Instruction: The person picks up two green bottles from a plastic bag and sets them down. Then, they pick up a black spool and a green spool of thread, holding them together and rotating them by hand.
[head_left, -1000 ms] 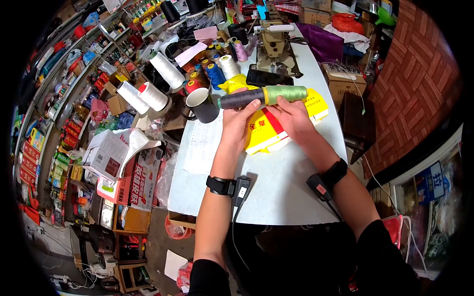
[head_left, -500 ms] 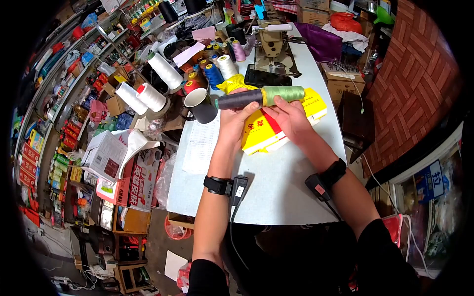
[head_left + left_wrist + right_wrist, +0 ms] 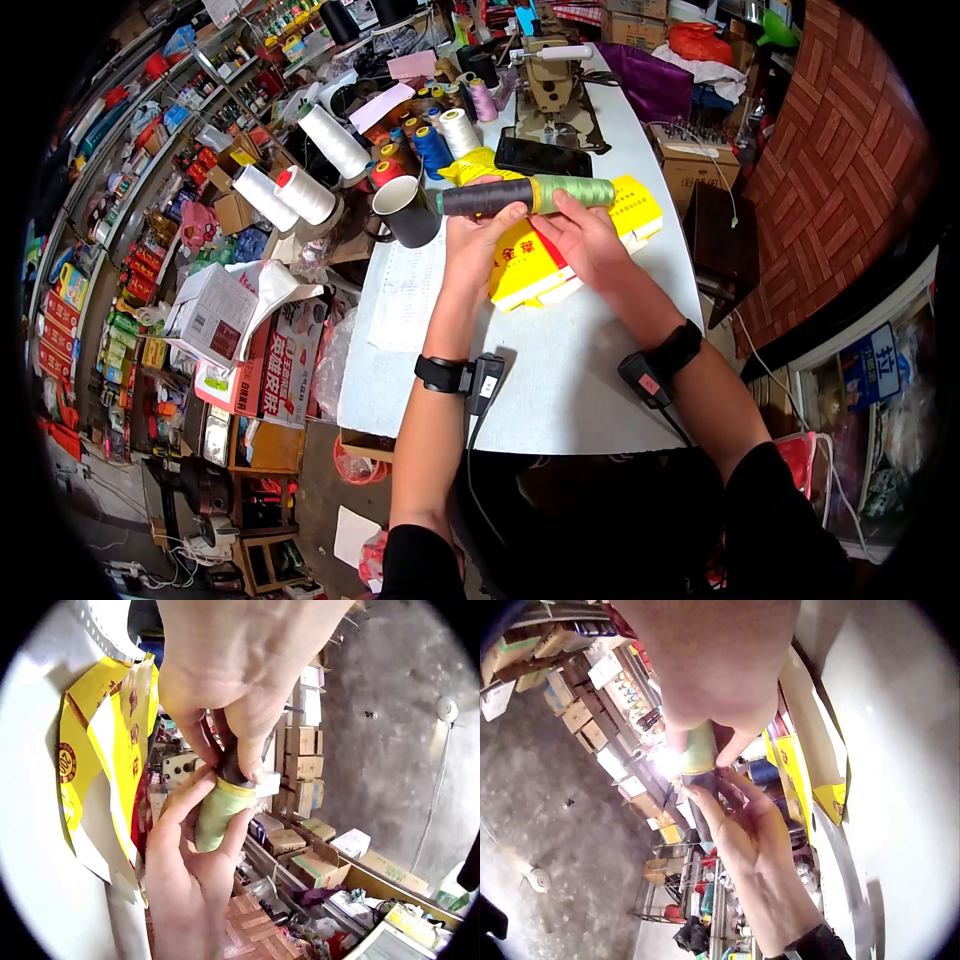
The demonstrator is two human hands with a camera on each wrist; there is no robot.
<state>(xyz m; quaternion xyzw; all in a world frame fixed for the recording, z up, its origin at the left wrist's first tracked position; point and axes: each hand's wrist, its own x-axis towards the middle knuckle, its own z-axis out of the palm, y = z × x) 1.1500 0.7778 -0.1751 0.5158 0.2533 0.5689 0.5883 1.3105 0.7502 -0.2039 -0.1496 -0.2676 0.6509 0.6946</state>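
One left hand (image 3: pixel 474 250) up close, thumb and fingers wrapped round the dark thread spool (image 3: pixel 488 198); right hand (image 3: pixel 592 245) is pinching the green thread spool (image 3: pixel 585 192); the two spools meet end to end, held up near the yellow box (image 3: pixel 525 272) on the white table (image 3: pixel 540 380); dark mug (image 3: pixel 408 218) just left, black phone (image 3: pixel 543 157) a bit past, sewing machine (image 3: pixel 550 82) way further back.

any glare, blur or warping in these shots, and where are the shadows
Head view: fisheye distortion bows the brown patterned panel, soft shadows fall on the white tabletop; left wrist view: background detail is soft, the tabletop looks washed out; right wrist view: a white glare burst flares beside the green thread cone; all three: black corners
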